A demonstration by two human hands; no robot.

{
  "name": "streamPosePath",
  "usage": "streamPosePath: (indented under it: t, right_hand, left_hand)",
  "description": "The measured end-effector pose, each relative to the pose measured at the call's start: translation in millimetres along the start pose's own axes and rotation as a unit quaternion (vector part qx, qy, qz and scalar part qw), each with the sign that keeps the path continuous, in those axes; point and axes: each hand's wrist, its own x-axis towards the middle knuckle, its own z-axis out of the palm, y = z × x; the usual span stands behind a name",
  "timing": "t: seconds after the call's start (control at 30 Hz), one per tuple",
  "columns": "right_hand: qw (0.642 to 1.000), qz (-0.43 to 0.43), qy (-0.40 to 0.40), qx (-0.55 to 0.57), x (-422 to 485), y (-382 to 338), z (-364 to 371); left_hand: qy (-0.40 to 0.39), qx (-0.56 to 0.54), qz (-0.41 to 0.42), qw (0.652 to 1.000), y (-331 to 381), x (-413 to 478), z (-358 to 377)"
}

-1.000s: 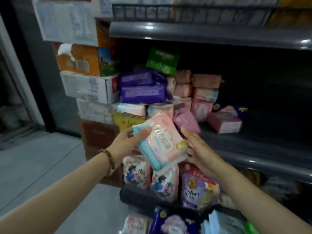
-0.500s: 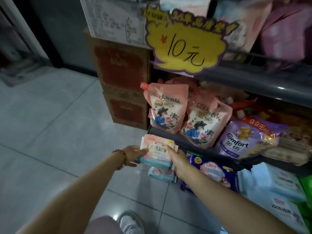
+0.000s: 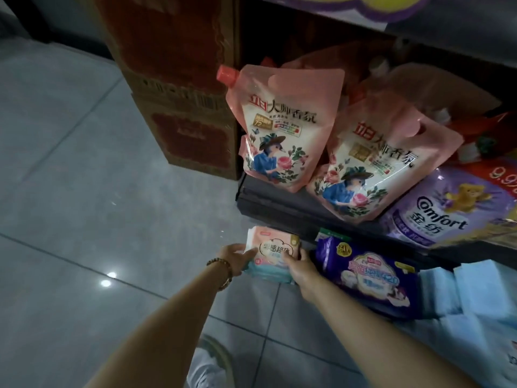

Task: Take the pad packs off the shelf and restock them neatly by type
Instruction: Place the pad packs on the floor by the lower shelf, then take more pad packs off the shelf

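Near the floor, left hand (image 3: 237, 257) and right hand (image 3: 301, 268) grip a pink pad pack (image 3: 275, 250); above, a purple pouch (image 3: 447, 214) reads Comfort.

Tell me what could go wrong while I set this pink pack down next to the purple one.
1. The pink pad pack, held at its ends by the left hand and right hand, is close beside the purple pad pack, a different type; the piles may mix.
2. Two pink refill pouches lean out over the shelf edge just above; rising could knock them down.
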Motion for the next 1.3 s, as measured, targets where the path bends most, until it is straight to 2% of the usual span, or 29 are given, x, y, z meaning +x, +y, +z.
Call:
streamPosePath:
  t: [0.1, 0.27, 0.37, 0.43, 0.5, 0.53, 0.67, 0.73, 0.8, 0.93, 0.97, 1.03, 1.13, 1.23, 1.3]
  right_hand:
    - [1.0, 0.0, -0.011, -0.001, -3, -1, -2]
    - [0.998, -0.06, -0.026, 0.005, -33, -31, -9]
    - [0.991, -0.119, -0.052, -0.04, -66, -71, -30]
    - [0.978, -0.179, -0.058, -0.092, -90, -95, -54]
    - [0.946, -0.25, -0.056, -0.196, -125, -117, -83]
    - [0.919, -0.285, -0.056, -0.265, -145, -127, -101]
    - [0.772, -0.407, -0.018, -0.488, -219, -179, -177]
    - [0.727, -0.449, 0.02, -0.519, -257, -208, -209]
    - [0.705, -0.493, 0.05, -0.508, -292, -234, -234]
    - [0.714, -0.557, 0.102, -0.413, -337, -270, -268]
    - [0.72, -0.57, 0.108, -0.381, -342, -278, -272]
    - [0.758, -0.576, 0.105, -0.286, -346, -293, -273]
    - [0.798, -0.582, 0.088, -0.129, -346, -316, -262]
    - [0.776, -0.616, 0.092, -0.105, -345, -340, -248]
    - [0.751, -0.644, 0.107, -0.093, -346, -360, -240]
  left_hand:
    - [0.016, 0.006, 0.012, 1.0, 4, -3, 1]
    - [0.07, 0.007, 0.035, 0.997, 22, -37, -18]
    - [0.096, 0.08, 0.086, 0.988, 50, -78, -35]
    - [0.117, 0.156, 0.146, 0.97, 80, -114, -47]
    - [0.15, 0.258, 0.204, 0.933, 111, -158, -59]
    - [0.165, 0.312, 0.229, 0.907, 126, -179, -64]
    - [0.239, 0.477, 0.309, 0.787, 184, -258, -83]
    - [0.283, 0.525, 0.339, 0.728, 213, -296, -88]
    - [0.317, 0.508, 0.382, 0.704, 239, -334, -88]
    - [0.349, 0.427, 0.462, 0.694, 286, -386, -78]
    - [0.358, 0.419, 0.479, 0.683, 296, -394, -74]
    - [0.369, 0.388, 0.515, 0.67, 315, -404, -69]
    - [0.348, 0.295, 0.55, 0.699, 341, -408, -67]
    - [0.327, 0.235, 0.548, 0.733, 362, -404, -75]
    - [0.326, 0.251, 0.54, 0.734, 374, -400, -83]
